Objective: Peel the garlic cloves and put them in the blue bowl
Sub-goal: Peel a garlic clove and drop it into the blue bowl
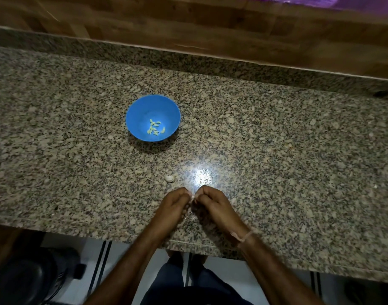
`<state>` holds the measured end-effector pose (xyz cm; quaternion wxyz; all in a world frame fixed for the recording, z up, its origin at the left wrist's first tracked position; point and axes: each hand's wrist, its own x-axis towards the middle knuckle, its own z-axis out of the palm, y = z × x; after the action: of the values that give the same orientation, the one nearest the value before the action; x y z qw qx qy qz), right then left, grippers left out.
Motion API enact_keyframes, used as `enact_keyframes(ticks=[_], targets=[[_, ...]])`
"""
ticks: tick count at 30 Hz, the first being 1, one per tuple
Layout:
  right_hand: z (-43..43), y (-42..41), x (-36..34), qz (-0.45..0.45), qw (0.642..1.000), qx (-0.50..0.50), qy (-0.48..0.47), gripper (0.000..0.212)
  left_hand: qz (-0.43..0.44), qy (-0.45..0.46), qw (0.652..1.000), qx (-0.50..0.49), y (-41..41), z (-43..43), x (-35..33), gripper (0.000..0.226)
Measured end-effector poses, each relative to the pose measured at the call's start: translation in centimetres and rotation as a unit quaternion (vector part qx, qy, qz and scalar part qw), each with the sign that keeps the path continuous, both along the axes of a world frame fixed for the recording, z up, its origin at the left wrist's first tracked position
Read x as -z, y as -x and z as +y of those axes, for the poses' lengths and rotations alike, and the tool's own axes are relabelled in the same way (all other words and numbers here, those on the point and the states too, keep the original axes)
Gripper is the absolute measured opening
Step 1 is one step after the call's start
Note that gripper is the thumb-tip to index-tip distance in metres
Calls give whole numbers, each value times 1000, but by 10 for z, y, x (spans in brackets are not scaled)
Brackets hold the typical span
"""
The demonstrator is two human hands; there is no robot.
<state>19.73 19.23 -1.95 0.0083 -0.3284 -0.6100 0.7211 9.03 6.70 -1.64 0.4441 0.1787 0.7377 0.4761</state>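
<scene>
A blue bowl (153, 117) stands on the granite counter, with several peeled garlic cloves (155, 128) lying in its bottom. Nearer to me, a small pale lump of garlic (169, 178) lies on the counter just beyond my hands. My left hand (174, 204) and my right hand (211, 203) meet fingertip to fingertip, fingers curled, pinching a small whitish garlic clove (192, 196) between them. Most of that clove is hidden by my fingers. Bits of pale skin lie on the counter under my hands.
The granite counter (287, 150) runs wide to both sides, with a raised granite lip and wooden wall panels at the back. A bright light reflection sits just beyond my hands. Below the front edge are a tiled floor and a dark object at lower left.
</scene>
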Motion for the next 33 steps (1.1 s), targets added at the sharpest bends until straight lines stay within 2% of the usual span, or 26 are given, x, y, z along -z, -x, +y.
enact_keyframes(ticks=[2,3,4,6,7,9,12,17,18,19,20,21,22,24,26,28,30,31,33], targets=[[-3,2,2,24,996,-19,-87,18,-81,20,996,-38,2,3,4,32],[-5,5,4,27,996,-14,-85,19,-100,22,994,-50,2,3,6,32],[-8,8,5,16,999,5,-43,19,-91,17,994,-51,3,2,7,33],[-11,16,4,-39,987,76,134,20,-12,-25,999,-39,1,-1,5,34],[-12,21,2,-73,966,99,226,22,53,-45,997,-20,1,-4,4,31],[-10,25,3,-112,929,128,330,30,142,-64,988,-11,3,-7,6,23],[-12,27,4,-109,908,172,366,38,157,-71,985,-30,7,-5,6,18],[-23,30,1,-99,886,218,397,31,130,-63,988,-46,15,-7,4,16],[-26,29,1,-87,906,211,358,30,114,-54,991,-49,15,-7,5,15],[-29,26,0,-70,941,192,270,28,101,-42,993,-49,16,-6,5,15],[-32,24,0,-54,977,159,135,27,94,-29,994,-46,17,-6,6,17],[-33,22,1,-40,992,119,-15,25,87,-16,995,-41,17,-6,7,19],[-33,20,3,-23,986,91,-139,22,60,-8,997,-40,17,-6,8,22],[-29,19,8,20,960,61,-271,17,-80,-7,994,-76,17,-2,8,23],[-26,19,11,33,943,42,-329,16,-238,-7,962,-135,17,4,7,19],[-27,20,12,34,933,43,-357,15,-285,3,944,-164,17,9,6,17],[-28,18,13,29,932,57,-358,15,-267,1,949,-167,15,10,4,19],[-30,17,13,27,943,70,-325,16,-239,-7,957,-166,13,10,4,21],[-34,18,7,25,983,115,-143,19,-134,-28,980,-144,13,7,7,24]])
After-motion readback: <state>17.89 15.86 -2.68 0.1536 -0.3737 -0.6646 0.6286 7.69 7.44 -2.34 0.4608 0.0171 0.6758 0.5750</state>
